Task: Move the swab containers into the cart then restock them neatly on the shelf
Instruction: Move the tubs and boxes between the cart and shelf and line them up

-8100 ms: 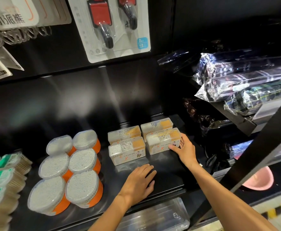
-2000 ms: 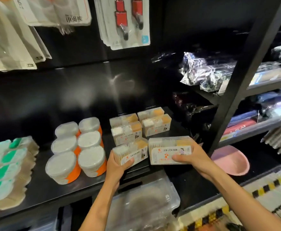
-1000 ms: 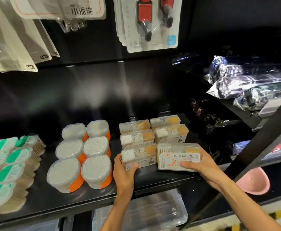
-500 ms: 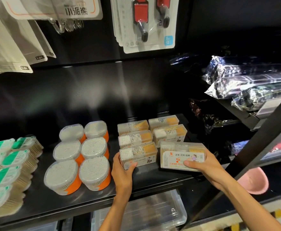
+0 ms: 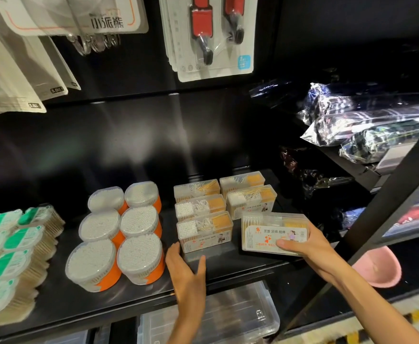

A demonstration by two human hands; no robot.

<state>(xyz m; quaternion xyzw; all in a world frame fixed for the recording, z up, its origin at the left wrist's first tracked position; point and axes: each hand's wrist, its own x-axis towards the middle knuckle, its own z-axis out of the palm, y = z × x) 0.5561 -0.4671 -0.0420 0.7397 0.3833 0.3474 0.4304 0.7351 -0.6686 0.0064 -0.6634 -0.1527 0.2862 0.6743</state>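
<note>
On the black shelf [image 5: 228, 266] stand several clear rectangular swab boxes in two columns. The front left box [image 5: 204, 232] stands on the shelf, and my left hand [image 5: 186, 271] is just in front of it, fingers spread, thumb and fingers near its lower corners without gripping it. My right hand [image 5: 302, 247] grips another clear box [image 5: 273, 233] tilted label-up at the front of the right column, held by its right end just above the shelf edge. Behind it stand two more boxes [image 5: 251, 201].
Round orange swab tubs [image 5: 119, 234] fill the shelf left of the boxes, green-lidded packs [image 5: 9, 254] farther left. Carded goods [image 5: 213, 36] hang above. A black upright post [image 5: 387, 202] stands right, wrapped items [image 5: 367, 120] behind it. Clear bins [image 5: 228, 316] sit below; a pink basin [image 5: 379, 268] lower right.
My left hand has let go of the front left box, which now stands on the shelf, and drawn back slightly. The right hand still holds its box near the right column's front.
</note>
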